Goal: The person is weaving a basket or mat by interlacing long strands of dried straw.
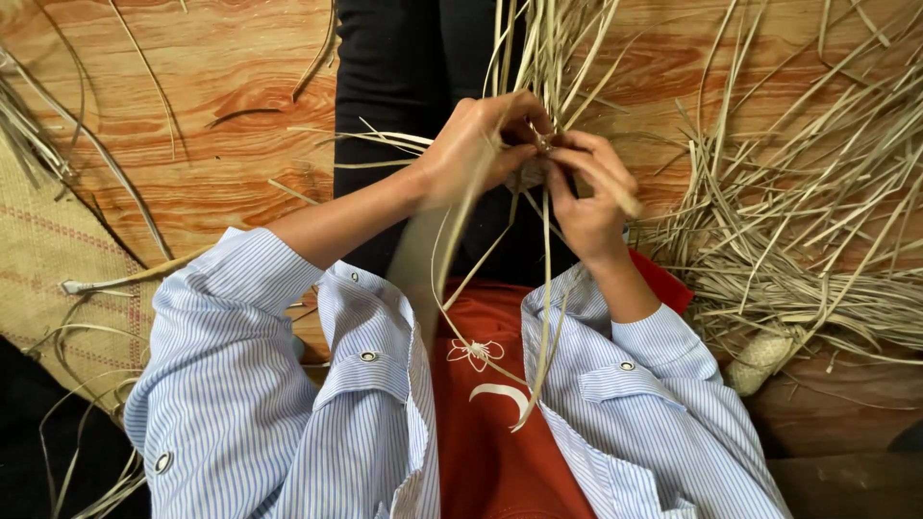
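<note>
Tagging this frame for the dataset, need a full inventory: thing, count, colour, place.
held straw strands: a bunch, pale tan, pinched between both hands, fanning up and trailing down over the lap
loose straw pile: one heap, count too many to tell, pale tan, on the floor at right
stray straw strands: several, tan, on the floor at left
woven mat: one, tan with faint reddish lines, left edge
wooden floor: one, orange-brown grain, under everything
pale wrapped bundle: one, off-white, lower right under the pile
striped shirt: one, blue and white, open over a red top
left hand: gripping the strands, centre
right hand: gripping the strands, centre right
</note>
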